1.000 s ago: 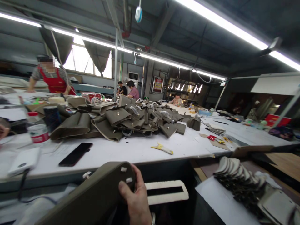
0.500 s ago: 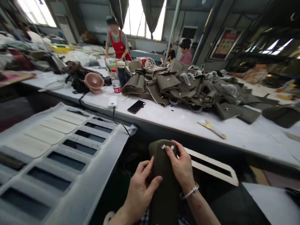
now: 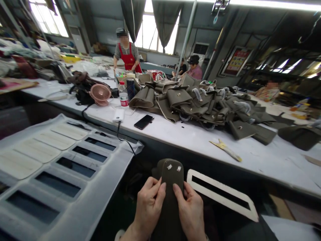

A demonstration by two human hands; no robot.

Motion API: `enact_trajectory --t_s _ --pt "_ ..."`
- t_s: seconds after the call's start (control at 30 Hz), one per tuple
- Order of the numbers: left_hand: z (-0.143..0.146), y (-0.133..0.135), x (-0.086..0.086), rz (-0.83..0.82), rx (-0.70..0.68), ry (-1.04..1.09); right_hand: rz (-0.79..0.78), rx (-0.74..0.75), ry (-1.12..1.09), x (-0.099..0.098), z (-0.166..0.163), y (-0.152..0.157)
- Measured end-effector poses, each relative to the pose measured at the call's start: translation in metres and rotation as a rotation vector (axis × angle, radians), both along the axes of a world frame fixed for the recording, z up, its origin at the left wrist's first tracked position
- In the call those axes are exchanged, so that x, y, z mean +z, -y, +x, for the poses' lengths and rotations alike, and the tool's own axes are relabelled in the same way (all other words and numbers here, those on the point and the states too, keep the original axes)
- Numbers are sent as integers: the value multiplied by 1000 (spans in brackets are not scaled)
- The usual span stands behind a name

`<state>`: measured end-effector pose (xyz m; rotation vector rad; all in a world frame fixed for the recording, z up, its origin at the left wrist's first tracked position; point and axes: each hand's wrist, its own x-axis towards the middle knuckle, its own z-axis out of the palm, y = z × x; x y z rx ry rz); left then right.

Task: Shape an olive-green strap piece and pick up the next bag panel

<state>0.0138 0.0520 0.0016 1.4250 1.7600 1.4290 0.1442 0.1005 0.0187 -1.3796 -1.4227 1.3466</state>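
Head view: left hand [image 3: 147, 207] and right hand [image 3: 192, 212] both pinch an olive strap [image 3: 172, 190] at bottom centre, seemingly smoothing it; next likely needs thumbs sliding evenly upward.

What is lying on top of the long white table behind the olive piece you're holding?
On the table: a heap of olive pieces, a phone, a pink fan, a bottle and a yellow tool. The heap hides whatever lies beneath it.

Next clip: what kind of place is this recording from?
Most likely a bag or leather-goods workshop. A heap of olive bag parts covers the long white table, both hands hold a matching olive piece, and other people work at benches behind.
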Motion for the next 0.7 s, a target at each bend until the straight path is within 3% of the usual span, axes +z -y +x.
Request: enact_trajectory --t_s 0.17,0.37,0.57,0.7 --pt "2 -8 -3 19 31 151 -21 9 -51 -2 2 0" --pt "8 -17 4 94 11 125 -77 -61 -190 -3 5 5" --pt "12 -19 9 63 19 257 -61 -175 -295 0 7 17" --pt "16 -19 15 71 7 213 -70 -187 -310 -7 12 21"
